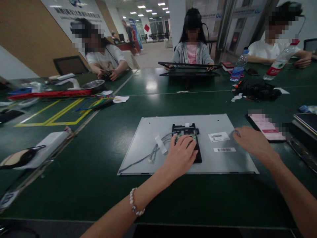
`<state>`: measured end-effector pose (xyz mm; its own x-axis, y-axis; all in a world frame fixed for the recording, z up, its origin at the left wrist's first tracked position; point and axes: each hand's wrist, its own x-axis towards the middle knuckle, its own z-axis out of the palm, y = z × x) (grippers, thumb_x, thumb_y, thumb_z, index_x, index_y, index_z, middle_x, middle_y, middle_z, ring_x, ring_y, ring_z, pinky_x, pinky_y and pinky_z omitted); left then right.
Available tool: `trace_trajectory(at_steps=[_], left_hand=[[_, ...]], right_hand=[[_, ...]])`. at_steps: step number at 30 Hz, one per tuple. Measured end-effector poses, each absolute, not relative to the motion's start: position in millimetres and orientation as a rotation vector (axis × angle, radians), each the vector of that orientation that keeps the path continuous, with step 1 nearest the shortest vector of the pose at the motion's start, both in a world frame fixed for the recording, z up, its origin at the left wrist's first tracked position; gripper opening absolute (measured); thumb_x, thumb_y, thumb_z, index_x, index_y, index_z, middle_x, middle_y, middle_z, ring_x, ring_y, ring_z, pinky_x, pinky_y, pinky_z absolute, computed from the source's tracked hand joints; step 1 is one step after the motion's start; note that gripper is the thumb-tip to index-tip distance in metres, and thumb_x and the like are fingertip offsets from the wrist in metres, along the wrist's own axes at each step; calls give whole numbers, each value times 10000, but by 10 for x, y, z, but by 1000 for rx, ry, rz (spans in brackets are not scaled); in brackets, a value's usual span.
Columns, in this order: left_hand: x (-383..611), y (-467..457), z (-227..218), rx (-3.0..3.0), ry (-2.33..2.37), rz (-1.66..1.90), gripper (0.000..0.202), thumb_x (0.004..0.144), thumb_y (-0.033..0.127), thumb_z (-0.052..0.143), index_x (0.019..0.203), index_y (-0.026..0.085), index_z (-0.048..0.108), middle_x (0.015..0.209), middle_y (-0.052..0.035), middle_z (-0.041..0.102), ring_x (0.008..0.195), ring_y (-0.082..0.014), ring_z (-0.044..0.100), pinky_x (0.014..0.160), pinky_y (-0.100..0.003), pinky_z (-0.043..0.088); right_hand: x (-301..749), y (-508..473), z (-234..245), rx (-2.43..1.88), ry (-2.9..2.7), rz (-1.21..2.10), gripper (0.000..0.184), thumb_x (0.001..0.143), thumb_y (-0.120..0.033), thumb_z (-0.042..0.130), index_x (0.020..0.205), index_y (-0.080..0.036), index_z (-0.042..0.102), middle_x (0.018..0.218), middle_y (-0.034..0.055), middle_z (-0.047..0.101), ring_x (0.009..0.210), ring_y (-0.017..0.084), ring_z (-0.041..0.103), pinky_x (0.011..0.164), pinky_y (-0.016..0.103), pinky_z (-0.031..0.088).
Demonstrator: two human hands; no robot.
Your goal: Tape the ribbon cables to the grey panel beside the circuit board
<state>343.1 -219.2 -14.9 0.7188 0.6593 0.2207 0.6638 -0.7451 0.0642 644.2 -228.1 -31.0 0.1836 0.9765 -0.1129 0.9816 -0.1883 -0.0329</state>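
Observation:
A flat grey metal panel [158, 165], which looks like the back of a display, lies on the green table in front of me. On its middle sits a black plastic frame [198, 155] with a green circuit board [184, 136]. My left hand [182, 152] rests over the frame and board, palm down, fingers apart and slightly bent. Grey cables [141, 162] with a white tape strip [160, 144] run left from the board. My right hand [255, 142] is at the panel's right edge, fingers curled together; a small bluish bit shows at the fingertips, too small to name.
A phone [268, 127] lies right of the panel, beside stacked dark items [305, 132]. Two bottles [239, 66] and a black bundle [260, 91] stand beyond. At left are a white power strip [47, 148] and wires [99, 104]. Several people sit across, one holding a black panel [189, 71].

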Motion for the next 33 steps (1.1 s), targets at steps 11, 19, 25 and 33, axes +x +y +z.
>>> trace_trajectory(at_steps=[11, 19, 25, 33], left_hand=[[3446, -2208, -162, -2913, -1043, -338, 339, 992, 299, 378, 1278, 188, 523, 1361, -98, 533, 1308, -246, 420, 1144, -520, 227], [3515, -2342, -159, -2960, -884, -234, 412, 1007, 396, 331, 1322, 187, 496, 1462, -110, 447, 1389, -253, 330, 1154, -563, 186], [3557, -2415, -135, -2972, -864, -199, 492, 1006, 465, 289, 1353, 169, 474, 1452, -136, 459, 1411, -259, 301, 1153, -592, 145], [3627, -2545, -154, -3024, -816, -179, 574, 978, 517, 325, 1410, 155, 431, 1457, -154, 449, 1410, -277, 303, 1160, -560, 155]], right_hand=[[6317, -2295, -282, 2365, 2033, -193, 411, 940, -325, 324, 1014, -133, 680, 1008, 172, 657, 869, 287, 657, 683, 373, 463], [6282, -2298, -300, 2331, 2120, -232, 394, 936, -336, 320, 895, -157, 669, 862, 129, 652, 746, 247, 638, 631, 353, 443], [6149, -2309, -331, 2293, 2265, -218, 369, 933, -310, 341, 942, -142, 669, 842, 111, 647, 719, 222, 622, 664, 346, 442], [5853, -2410, -303, 2225, 2665, -357, 282, 911, -286, 431, 1037, -189, 664, 916, 101, 686, 827, 235, 647, 789, 383, 498]])
